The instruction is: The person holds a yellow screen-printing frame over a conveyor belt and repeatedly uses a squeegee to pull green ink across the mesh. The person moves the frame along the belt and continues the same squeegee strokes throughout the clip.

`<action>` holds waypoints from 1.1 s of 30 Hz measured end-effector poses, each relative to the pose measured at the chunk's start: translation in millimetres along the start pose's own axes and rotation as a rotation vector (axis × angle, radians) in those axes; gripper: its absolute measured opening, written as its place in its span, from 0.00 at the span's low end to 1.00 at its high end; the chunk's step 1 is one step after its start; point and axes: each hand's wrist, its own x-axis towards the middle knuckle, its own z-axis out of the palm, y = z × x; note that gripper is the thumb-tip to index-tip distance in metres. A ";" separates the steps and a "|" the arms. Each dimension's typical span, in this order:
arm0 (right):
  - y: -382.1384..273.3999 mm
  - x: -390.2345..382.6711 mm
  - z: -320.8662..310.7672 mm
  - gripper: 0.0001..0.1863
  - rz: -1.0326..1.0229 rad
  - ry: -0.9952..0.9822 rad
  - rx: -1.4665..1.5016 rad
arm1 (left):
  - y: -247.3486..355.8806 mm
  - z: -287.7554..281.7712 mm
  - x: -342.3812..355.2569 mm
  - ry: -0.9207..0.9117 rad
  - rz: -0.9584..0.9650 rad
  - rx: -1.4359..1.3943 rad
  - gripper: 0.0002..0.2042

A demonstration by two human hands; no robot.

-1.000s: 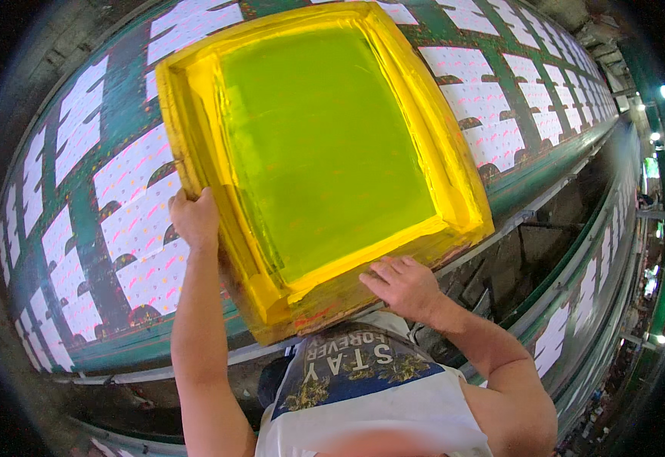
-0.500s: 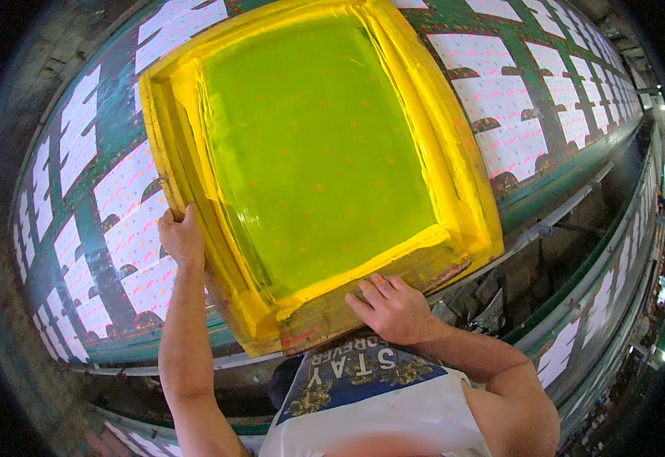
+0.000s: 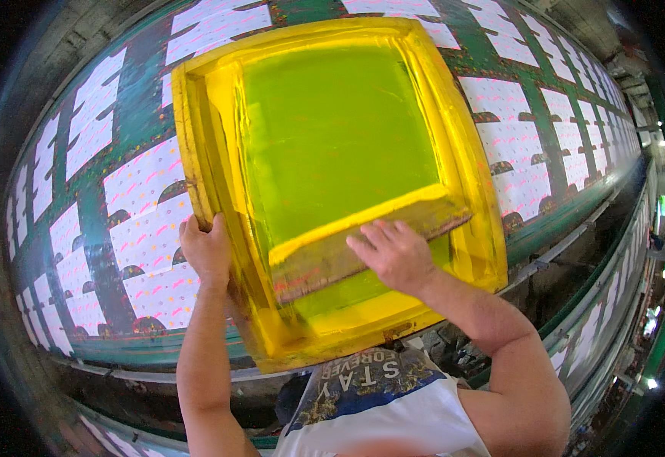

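Observation:
A screen-printing frame, coated in yellow ink, lies over the green printing table. Its mesh looks yellow-green, with faint dots showing through. My left hand is closed round the frame's left side, near the lower corner. A wide wooden squeegee lies across the mesh inside the frame, tilted, with yellow ink along its far edge. My right hand grips the squeegee right of its middle, fingers over its near face. Whatever lies beneath the frame is mostly hidden.
White printed fabric pieces with pink marks and dark curved gaps lie in rows on the green table. A metal rail runs along the table's near edge. Another table with white pieces stands at the right, across a dark gap.
The squeegee, in my right hand, has moved away from the frame's near side toward the far side, uncovering mesh behind it. In the picture, the frame and my left hand sit slightly farther right and lower.

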 end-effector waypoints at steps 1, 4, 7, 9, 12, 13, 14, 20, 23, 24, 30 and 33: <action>9.8 15.9 4.7 0.17 0.004 0.005 0.006 | 0.8 0.5 -0.9 0.015 -0.004 -0.005 0.16; 43.3 71.1 22.7 0.18 0.004 0.077 -0.012 | 1.3 1.0 -1.9 0.045 -0.003 -0.031 0.17; 80.9 128.0 39.1 0.21 0.029 0.086 -0.031 | 1.1 0.6 -0.3 0.040 -0.004 -0.038 0.21; 107.9 166.6 48.9 0.17 0.013 0.141 -0.072 | 1.7 -0.1 -0.3 0.030 -0.034 -0.075 0.22; 144.9 218.1 60.2 0.16 0.053 0.125 -0.086 | 4.0 -0.7 -1.2 0.035 -0.051 -0.089 0.21; 156.7 235.4 62.6 0.17 0.078 0.104 -0.083 | 5.6 -0.1 -1.1 0.045 -0.050 -0.097 0.21; 168.6 252.9 63.7 0.20 0.102 0.083 -0.075 | 7.0 0.5 -1.6 0.060 -0.049 -0.103 0.21; 226.7 328.9 50.1 0.29 0.188 -0.019 -0.086 | 9.9 1.2 -1.5 0.066 -0.059 -0.048 0.21; 241.4 336.7 51.4 0.30 0.149 0.078 -0.092 | 8.2 2.2 -2.4 0.045 -0.083 -0.027 0.21; 245.3 337.7 52.3 0.30 0.143 0.063 -0.095 | 7.9 2.7 -2.6 0.045 -0.079 -0.024 0.21; 258.7 349.9 38.4 0.22 0.101 -0.075 -0.069 | 8.9 4.7 -1.6 0.073 -0.075 -0.049 0.22; 244.3 333.7 22.0 0.25 0.072 -0.239 -0.047 | 9.0 3.3 -0.7 0.060 -0.077 -0.067 0.22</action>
